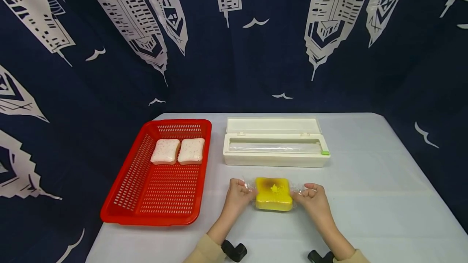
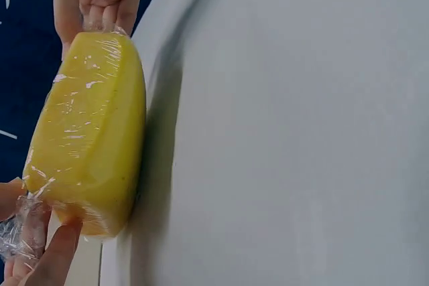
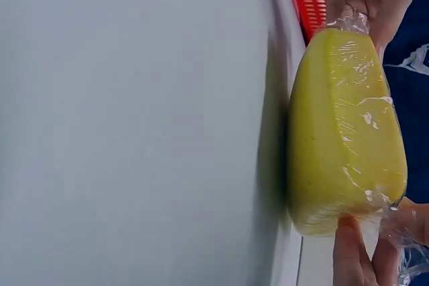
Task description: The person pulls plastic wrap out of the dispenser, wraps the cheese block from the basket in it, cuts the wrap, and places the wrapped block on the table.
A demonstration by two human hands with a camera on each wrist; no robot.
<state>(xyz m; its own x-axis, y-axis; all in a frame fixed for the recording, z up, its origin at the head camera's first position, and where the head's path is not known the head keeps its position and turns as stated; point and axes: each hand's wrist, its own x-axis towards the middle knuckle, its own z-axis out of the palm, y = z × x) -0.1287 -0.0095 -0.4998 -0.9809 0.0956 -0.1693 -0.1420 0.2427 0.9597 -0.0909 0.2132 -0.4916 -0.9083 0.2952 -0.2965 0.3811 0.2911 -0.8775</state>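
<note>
A yellow bread slice (image 1: 274, 198) with a browned top and a small star shape on it sits between my hands, wrapped in clear plastic film. My left hand (image 1: 237, 196) pinches the gathered film at its left side, fingers curled. On the opposite side, my right hand (image 1: 315, 201) grips the other bunched end of the film (image 3: 409, 252). Both wrist views show the film stretched tight and shiny over the slice, with fingertips right against its ends. In those views a shadow runs along the white table beside the slice's lower side.
Behind the slice stands a white film dispenser box (image 1: 276, 160), lid raised, with a clear roll (image 1: 274, 147) inside. To the left lies a red perforated basket (image 1: 117, 214) holding two pale speckled bread slices (image 1: 165, 151). A dark patterned cloth (image 1: 234, 60) hangs beyond the white table (image 1: 384, 198).
</note>
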